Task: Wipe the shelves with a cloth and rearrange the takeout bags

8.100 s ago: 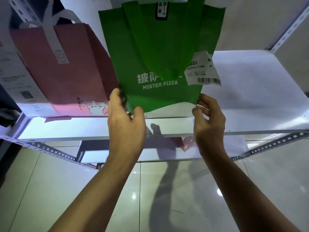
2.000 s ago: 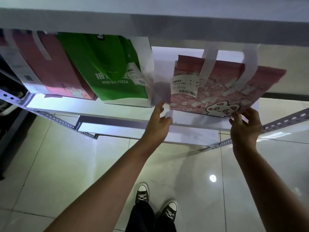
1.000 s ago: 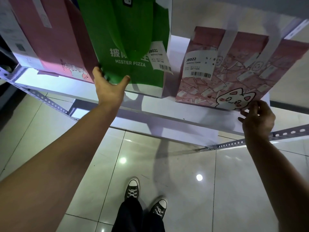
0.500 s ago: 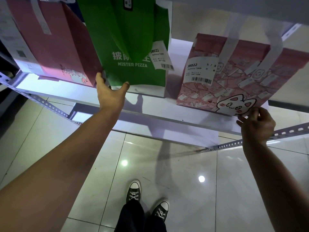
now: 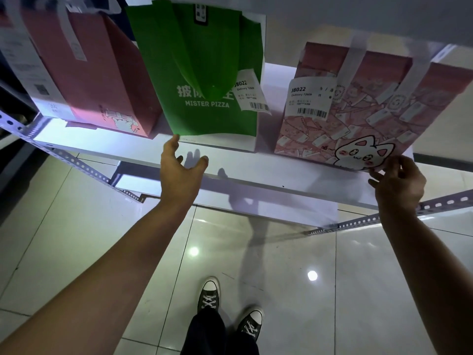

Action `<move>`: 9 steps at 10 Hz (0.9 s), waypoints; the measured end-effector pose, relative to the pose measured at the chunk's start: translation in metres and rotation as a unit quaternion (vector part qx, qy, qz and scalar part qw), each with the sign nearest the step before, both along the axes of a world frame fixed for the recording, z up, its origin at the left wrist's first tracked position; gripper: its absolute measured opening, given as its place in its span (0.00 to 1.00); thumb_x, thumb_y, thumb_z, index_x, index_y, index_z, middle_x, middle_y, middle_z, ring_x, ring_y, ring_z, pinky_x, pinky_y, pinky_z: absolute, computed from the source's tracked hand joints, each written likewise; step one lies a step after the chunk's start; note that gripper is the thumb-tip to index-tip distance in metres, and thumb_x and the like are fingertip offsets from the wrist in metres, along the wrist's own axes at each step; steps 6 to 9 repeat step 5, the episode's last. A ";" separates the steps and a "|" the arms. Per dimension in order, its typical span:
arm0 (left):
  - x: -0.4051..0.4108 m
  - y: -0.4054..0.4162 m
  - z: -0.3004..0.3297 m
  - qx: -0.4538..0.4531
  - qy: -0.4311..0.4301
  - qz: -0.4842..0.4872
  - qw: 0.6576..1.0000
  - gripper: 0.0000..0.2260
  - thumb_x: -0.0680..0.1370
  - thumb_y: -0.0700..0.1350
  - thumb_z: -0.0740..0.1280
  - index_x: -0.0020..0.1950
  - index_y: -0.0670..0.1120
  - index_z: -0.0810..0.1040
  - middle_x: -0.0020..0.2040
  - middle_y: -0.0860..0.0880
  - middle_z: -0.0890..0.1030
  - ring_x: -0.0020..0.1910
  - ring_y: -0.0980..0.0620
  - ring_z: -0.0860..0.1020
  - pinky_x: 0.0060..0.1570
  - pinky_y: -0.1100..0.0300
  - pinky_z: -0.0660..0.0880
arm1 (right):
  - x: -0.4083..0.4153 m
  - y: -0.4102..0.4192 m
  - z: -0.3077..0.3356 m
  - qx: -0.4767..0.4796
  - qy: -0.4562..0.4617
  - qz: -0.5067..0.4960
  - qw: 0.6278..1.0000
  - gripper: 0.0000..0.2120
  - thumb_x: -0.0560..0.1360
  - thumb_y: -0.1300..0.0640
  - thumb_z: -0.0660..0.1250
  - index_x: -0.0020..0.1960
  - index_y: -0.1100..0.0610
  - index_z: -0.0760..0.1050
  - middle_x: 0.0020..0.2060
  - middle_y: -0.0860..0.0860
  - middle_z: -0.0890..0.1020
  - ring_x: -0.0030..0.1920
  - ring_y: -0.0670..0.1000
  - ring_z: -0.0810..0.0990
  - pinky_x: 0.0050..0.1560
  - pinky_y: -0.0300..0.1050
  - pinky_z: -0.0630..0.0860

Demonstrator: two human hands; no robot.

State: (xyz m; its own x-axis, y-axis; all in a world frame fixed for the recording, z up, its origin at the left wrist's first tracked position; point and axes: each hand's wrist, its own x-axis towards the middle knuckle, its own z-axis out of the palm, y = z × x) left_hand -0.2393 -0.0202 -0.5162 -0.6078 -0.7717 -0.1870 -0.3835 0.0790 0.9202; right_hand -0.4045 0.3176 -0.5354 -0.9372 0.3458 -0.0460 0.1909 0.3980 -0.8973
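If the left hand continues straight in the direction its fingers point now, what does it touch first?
Most likely the lower edge of the green bag. The left hand is open just below it, the longest fingertip almost at the bag's bottom corner. Depth is unclear, so it might touch the shelf first.

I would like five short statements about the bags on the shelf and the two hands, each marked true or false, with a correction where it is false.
1. The green bag stands between two pink bags. True.
2. The left hand grips the green bag's handle. False: it is open below the bag's bottom edge, fingers spread.
3. The right hand holds the lower corner of the cat-print pink bag. True.
4. The cat-print bag carries no label. False: a white barcode label is on its front.
5. The green bag reads MISTER PIZZA. True.
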 end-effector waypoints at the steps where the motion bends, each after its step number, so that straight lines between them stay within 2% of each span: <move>1: 0.005 0.008 0.000 -0.058 -0.029 -0.090 0.994 0.16 0.74 0.42 0.72 0.61 0.50 0.78 0.61 0.51 0.79 0.58 0.46 0.76 0.60 0.51 0.75 | -0.001 0.001 0.001 0.026 -0.008 0.000 1.000 0.17 0.83 0.49 0.57 0.62 0.56 0.78 0.57 0.55 0.83 0.54 0.56 0.85 0.53 0.56 0.84; 2: 0.006 0.013 0.005 -0.084 -0.045 -0.153 0.984 0.13 0.75 0.41 0.71 0.57 0.51 0.80 0.57 0.51 0.81 0.50 0.41 0.78 0.57 0.52 0.75 | 0.001 0.000 0.004 0.042 -0.012 -0.010 0.999 0.18 0.82 0.47 0.56 0.63 0.53 0.78 0.58 0.54 0.84 0.57 0.56 0.83 0.57 0.59 0.81; 3: 0.006 0.021 0.014 -0.108 -0.054 -0.210 0.970 0.12 0.75 0.41 0.70 0.57 0.52 0.80 0.58 0.54 0.80 0.53 0.51 0.77 0.59 0.59 0.71 | 0.011 -0.001 0.011 0.047 -0.030 -0.037 0.998 0.16 0.81 0.45 0.57 0.62 0.49 0.77 0.58 0.52 0.83 0.57 0.55 0.83 0.58 0.60 0.81; 4: 0.006 0.029 0.026 -0.118 -0.052 -0.235 0.963 0.12 0.75 0.42 0.69 0.57 0.53 0.80 0.59 0.55 0.80 0.59 0.55 0.75 0.60 0.63 0.69 | 0.021 -0.002 0.020 0.035 -0.045 -0.050 0.997 0.14 0.81 0.47 0.59 0.61 0.50 0.76 0.56 0.52 0.83 0.55 0.55 0.83 0.56 0.59 0.81; 5: 0.010 0.046 0.047 -0.121 -0.042 -0.257 0.958 0.12 0.76 0.41 0.69 0.57 0.51 0.80 0.58 0.56 0.79 0.55 0.69 0.72 0.52 0.80 0.63 | 0.045 -0.008 0.029 0.046 -0.054 -0.025 0.997 0.11 0.81 0.51 0.60 0.61 0.52 0.76 0.52 0.52 0.83 0.52 0.55 0.83 0.55 0.59 0.81; 9: 0.010 0.046 0.047 -0.121 -0.042 -0.257 0.958 0.12 0.76 0.41 0.69 0.57 0.51 0.80 0.58 0.56 0.79 0.55 0.69 0.72 0.52 0.80 0.63 | 0.045 -0.008 0.029 0.046 -0.054 -0.025 0.997 0.11 0.81 0.51 0.60 0.61 0.52 0.76 0.52 0.52 0.83 0.52 0.55 0.83 0.55 0.59 0.81</move>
